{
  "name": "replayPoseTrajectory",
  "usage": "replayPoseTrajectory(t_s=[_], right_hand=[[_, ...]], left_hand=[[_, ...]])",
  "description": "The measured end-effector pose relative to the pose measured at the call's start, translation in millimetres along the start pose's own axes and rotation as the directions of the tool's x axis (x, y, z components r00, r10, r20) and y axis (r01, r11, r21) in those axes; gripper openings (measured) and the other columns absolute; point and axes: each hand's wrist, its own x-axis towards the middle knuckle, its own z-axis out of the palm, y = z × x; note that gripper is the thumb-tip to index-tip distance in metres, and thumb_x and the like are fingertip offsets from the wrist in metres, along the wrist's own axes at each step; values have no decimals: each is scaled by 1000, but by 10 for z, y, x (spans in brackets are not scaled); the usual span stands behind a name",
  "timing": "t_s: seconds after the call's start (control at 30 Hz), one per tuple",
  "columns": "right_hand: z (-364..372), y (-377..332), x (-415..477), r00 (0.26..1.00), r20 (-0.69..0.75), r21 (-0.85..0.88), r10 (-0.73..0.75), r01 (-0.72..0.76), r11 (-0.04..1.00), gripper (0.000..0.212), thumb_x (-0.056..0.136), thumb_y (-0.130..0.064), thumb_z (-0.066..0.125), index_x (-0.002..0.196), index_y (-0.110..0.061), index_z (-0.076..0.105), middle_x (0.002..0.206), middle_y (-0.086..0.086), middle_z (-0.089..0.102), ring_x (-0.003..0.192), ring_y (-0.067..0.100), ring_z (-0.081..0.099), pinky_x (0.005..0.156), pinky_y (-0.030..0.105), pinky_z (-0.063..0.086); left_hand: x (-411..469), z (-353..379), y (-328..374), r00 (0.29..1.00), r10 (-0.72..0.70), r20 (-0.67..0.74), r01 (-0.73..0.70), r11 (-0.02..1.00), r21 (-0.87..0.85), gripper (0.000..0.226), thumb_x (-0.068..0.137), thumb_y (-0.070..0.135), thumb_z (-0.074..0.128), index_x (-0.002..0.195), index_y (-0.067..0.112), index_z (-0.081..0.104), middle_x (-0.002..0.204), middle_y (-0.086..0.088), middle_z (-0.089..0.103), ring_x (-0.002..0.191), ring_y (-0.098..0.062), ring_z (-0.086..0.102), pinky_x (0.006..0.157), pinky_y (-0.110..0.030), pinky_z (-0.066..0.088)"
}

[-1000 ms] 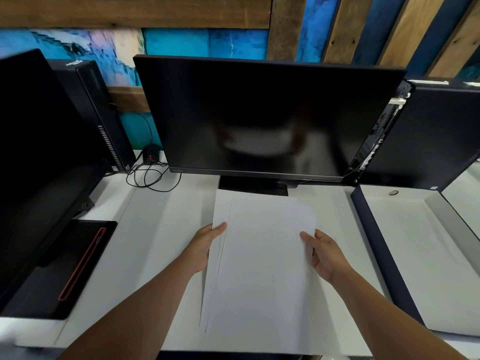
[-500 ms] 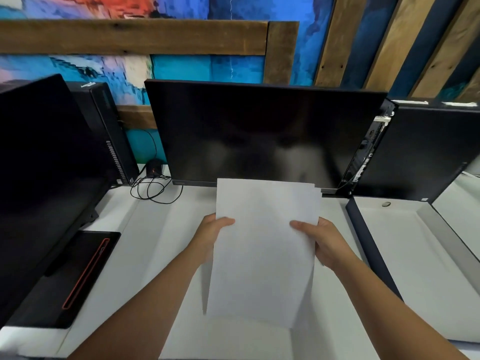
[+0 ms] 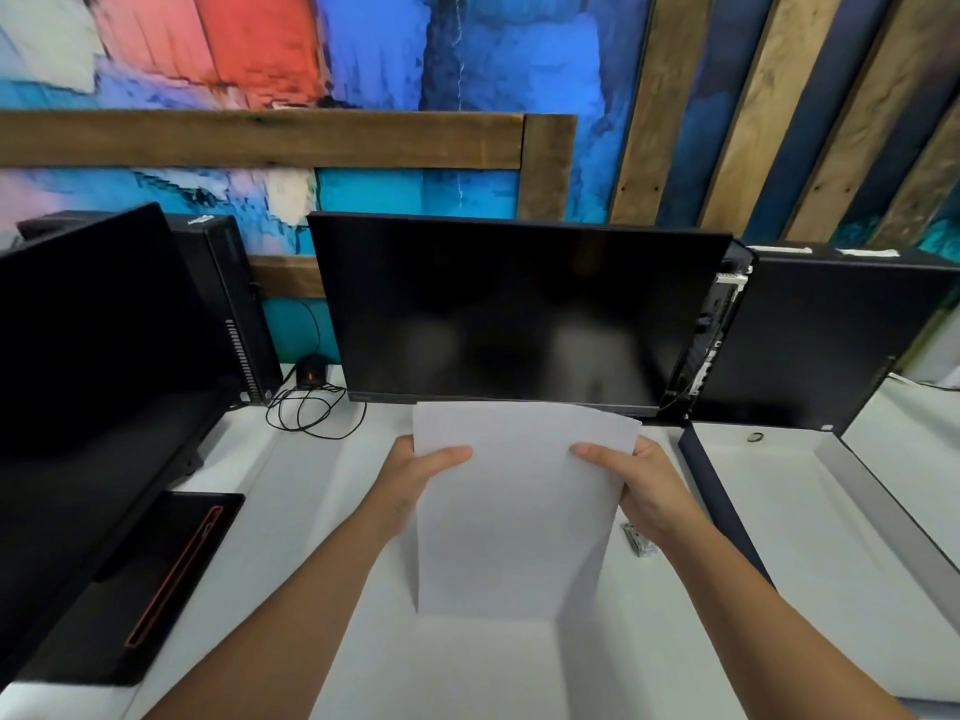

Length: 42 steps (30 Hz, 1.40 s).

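Observation:
A thin stack of white paper sheets [image 3: 519, 517] is held upright above the white desk [image 3: 322, 511], its lower edge just over the desk surface. My left hand [image 3: 415, 485] grips the stack's left edge near the top, thumb on the front. On the right edge, my right hand [image 3: 634, 485] grips it the same way. The sheets bow slightly at the top.
A dark monitor [image 3: 514, 309] stands right behind the paper. Another monitor [image 3: 88, 356] and a black tower [image 3: 234, 309] are at the left, with coiled cables [image 3: 306, 407]. An open flat box [image 3: 810, 522] lies at the right. A small clear clip [image 3: 641, 540] lies by my right wrist.
Both hands lifted the sheets off the desk and stood them upright, squaring the edges together. The view tilted upward, showing more wall.

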Motion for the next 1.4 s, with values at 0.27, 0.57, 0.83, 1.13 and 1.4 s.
replayPoseTrajectory(t_s=[0.27,0.57,0.83,1.13,1.4], right_hand=[[36,-18,-80,997,-47,-16,-56,56,998,25,75,-13,74,100,-9,73,103,11,74,97,30,69,85,39,53],[58,-76,-117,992,-66,-56,-103,100,993,29,70,-21,78,98,-15,75,101,6,75,96,26,70,86,39,53],[40,-168,-125,988,-59,-69,-140,135,988,24,73,-14,77,95,-6,74,99,14,74,92,31,69,86,41,54],[62,-204,-143,982,-65,-106,-179,172,979,62,69,-44,75,87,14,64,84,22,63,77,31,59,72,35,44],[51,-258,-112,970,-147,-24,-196,195,981,46,71,-39,69,77,6,63,78,18,55,75,28,51,65,32,39]], left_hand=[[-49,13,-11,999,44,-19,-44,998,35,32,62,18,77,93,9,73,93,-10,75,86,-28,71,74,-33,55],[-36,101,-48,996,52,-73,-46,996,78,21,73,5,79,92,12,72,94,-7,75,89,-26,71,78,-34,55],[-42,133,5,997,60,-41,-55,994,98,21,72,7,79,92,11,73,93,-8,76,88,-27,72,77,-34,55],[-17,138,-22,994,66,-86,-59,995,86,26,70,6,81,95,9,72,94,-9,75,88,-26,71,75,-32,55],[18,128,-62,994,62,-87,-52,992,113,35,69,9,82,101,6,71,99,-10,74,92,-28,71,81,-37,56]])
